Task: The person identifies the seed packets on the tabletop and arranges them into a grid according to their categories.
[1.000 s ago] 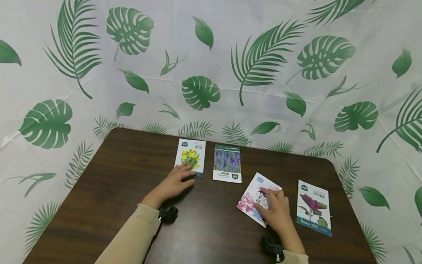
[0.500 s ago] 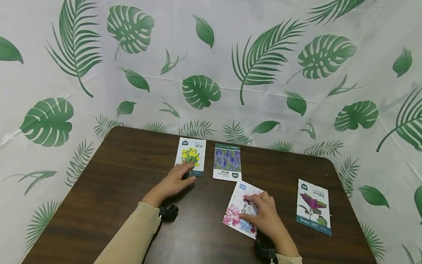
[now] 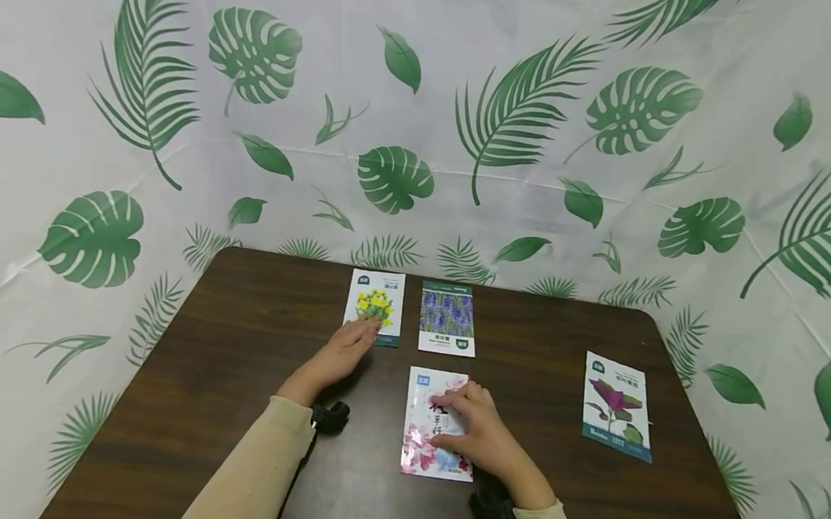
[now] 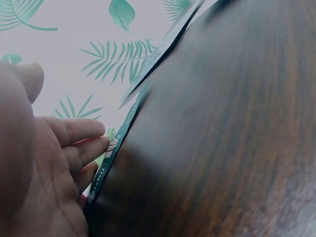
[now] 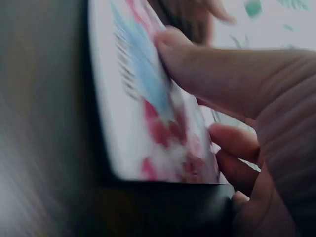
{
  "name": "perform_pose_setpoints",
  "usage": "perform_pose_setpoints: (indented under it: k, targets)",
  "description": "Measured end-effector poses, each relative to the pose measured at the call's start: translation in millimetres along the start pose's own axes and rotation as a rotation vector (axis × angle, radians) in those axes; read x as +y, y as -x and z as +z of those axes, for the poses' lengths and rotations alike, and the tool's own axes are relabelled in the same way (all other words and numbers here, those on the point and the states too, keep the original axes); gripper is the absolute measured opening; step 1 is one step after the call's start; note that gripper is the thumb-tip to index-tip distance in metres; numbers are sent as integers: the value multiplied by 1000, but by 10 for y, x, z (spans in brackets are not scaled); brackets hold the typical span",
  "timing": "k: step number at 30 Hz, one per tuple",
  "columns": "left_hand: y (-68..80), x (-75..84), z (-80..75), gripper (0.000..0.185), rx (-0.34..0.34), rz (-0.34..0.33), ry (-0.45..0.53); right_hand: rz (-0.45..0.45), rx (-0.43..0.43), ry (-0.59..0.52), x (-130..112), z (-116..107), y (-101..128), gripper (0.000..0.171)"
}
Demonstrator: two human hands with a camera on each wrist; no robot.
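A white seed packet with pink flowers (image 3: 418,433) lies near the middle of the table, its top edge away from me. Over its right half my right hand (image 3: 483,437) presses on the printed face, thumb and fingers spread apart. The right wrist view shows the thumb (image 5: 197,69) on that packet (image 5: 143,113), blurred. My left hand (image 3: 338,357) rests at the lower edge of a yellow-flower seed packet (image 3: 376,289), fingers extended and partly covering it. In the left wrist view these fingers (image 4: 81,131) lie along the packet's green strip (image 4: 118,140).
A lavender seed packet (image 3: 448,316) lies right of the yellow-flower one, near the table's back edge. Another packet with a magenta plant (image 3: 618,405) lies far right, slightly turned. A white leaf-print cloth (image 3: 428,112) hangs behind the dark wooden table (image 3: 255,311).
My right hand has slid the pink-flower packet left and toward me, turning it from slanted to nearly straight. My left hand has shifted slightly, its fingers closer together.
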State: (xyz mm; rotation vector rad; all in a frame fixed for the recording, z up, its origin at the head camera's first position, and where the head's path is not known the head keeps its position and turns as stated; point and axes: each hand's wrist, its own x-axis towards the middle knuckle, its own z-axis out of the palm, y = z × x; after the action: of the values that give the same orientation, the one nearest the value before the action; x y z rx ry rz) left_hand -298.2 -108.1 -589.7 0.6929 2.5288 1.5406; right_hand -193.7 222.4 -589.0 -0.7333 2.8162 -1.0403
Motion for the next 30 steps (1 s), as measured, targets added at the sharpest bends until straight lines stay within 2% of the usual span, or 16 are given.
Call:
perform_pose_setpoints:
  k: [7,15,18,22,25,30]
  targets:
    - [-26,71,-2,63,-23,-69,11,-49,-47,-42,-153,129,-102,62]
    - [-32,55,5,62,-34,-132,-2,-44,-132,-85,-293,267,-307,56]
    - [-28,44,12,64,-30,-130,-2,-75,-148,-89,-393,360,-458,54]
    - [-1,34,15,65,-42,-121,-13,-113,-155,-23,-490,490,-585,54]
    - [6,51,11,64,-47,-121,-20,-135,-191,-15,-478,470,-583,57]
    - [-4,80,-17,65,-45,-136,-3,-189,-236,-85,-421,387,-565,54]
